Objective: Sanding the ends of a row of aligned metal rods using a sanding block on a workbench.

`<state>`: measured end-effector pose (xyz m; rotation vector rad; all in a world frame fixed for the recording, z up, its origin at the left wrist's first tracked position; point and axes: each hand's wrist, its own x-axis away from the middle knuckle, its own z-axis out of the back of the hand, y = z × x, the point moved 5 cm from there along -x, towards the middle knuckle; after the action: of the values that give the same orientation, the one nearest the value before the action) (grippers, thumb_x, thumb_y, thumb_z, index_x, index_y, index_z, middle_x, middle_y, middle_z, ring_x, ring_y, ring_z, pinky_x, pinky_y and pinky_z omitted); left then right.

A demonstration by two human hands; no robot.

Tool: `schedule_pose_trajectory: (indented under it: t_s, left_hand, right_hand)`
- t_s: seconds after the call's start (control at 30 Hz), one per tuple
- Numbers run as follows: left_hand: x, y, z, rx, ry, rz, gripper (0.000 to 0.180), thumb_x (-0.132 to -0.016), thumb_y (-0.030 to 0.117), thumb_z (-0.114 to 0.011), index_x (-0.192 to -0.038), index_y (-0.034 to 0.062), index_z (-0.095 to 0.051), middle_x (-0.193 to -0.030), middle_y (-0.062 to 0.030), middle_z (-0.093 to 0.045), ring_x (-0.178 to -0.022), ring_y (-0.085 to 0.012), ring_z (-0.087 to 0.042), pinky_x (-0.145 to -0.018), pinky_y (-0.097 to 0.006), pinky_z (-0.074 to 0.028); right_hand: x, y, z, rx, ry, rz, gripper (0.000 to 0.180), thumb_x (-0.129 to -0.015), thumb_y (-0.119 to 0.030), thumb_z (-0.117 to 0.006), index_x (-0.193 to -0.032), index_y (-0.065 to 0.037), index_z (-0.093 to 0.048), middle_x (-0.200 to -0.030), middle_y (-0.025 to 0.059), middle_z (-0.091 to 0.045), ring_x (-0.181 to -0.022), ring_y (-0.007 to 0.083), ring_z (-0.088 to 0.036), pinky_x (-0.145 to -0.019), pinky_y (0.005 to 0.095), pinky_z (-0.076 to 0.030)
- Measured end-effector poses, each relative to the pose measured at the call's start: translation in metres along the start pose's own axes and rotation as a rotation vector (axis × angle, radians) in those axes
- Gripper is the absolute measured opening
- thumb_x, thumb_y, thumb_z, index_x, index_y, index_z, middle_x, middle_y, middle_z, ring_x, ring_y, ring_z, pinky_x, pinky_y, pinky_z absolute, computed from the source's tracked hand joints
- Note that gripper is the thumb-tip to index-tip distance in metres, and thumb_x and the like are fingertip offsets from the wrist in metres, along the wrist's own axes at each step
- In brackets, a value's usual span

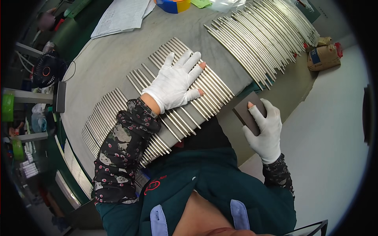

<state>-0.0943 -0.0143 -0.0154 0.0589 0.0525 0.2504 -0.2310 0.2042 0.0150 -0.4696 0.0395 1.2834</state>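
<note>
My left hand (175, 80), in a white glove with some bare fingertips, lies flat with fingers spread on a row of shiny metal rods (214, 88). The rods lie side by side across the table, with a few gaps between groups. More rods (103, 118) continue to the left, partly behind my sleeve. Off the table's near edge, to the right, my right hand (267, 128) grips a dark brown rectangular block (245, 112). Its white glove also leaves a fingertip bare.
A larger row of metal rods (260, 37) covers the far right of the table (100, 61). Paper sheets (120, 17) and a blue and yellow tape roll (173, 6) lie at the back. A brown package (325, 58) stands at the right; a black fan (46, 70) is at the left.
</note>
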Motion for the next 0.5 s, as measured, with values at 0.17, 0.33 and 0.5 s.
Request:
schedule_pose_trajectory:
  t_s: [0.17,0.33,0.5]
  left_hand:
    - [-0.0049,0.0006,-0.0002,-0.015,-0.014,0.018,0.074,-0.093,0.055,-0.048,-0.146,0.0058,-0.036,-0.154,-0.0185,-0.030,-0.143,-0.0385,-0.025,-0.115,-0.058,-0.019]
    - [-0.0087,0.0022,0.0005,-0.005,-0.010,0.021,0.072,-0.093,0.053,-0.049,-0.147,0.0061,-0.036,-0.154,-0.0179,-0.030,-0.143,-0.0379,-0.026,-0.115,-0.057,-0.018]
    - [-0.0046,0.0007,-0.0025,-0.012,-0.009,0.029,0.073,-0.093,0.054,-0.048,-0.147,0.0068,-0.036,-0.153,-0.0178,-0.031,-0.143,-0.0381,-0.026,-0.115,-0.057,-0.018]
  right_hand:
    - [-0.0032,0.0012,-0.0007,0.001,0.001,0.014,0.060,-0.063,-0.015,-0.080,-0.120,-0.014,-0.062,-0.127,0.0164,-0.048,-0.109,0.0345,-0.050,-0.092,0.0437,-0.044]
    - [-0.0050,-0.0018,-0.0011,-0.002,0.042,0.018,0.060,-0.062,-0.016,-0.080,-0.119,-0.014,-0.062,-0.126,0.0166,-0.049,-0.107,0.0346,-0.051,-0.091,0.0439,-0.045]
    - [-0.0085,-0.0057,-0.0061,-0.030,0.048,0.038,0.060,-0.063,-0.018,-0.080,-0.120,-0.015,-0.061,-0.126,0.0167,-0.049,-0.107,0.0346,-0.051,-0.090,0.0438,-0.044]
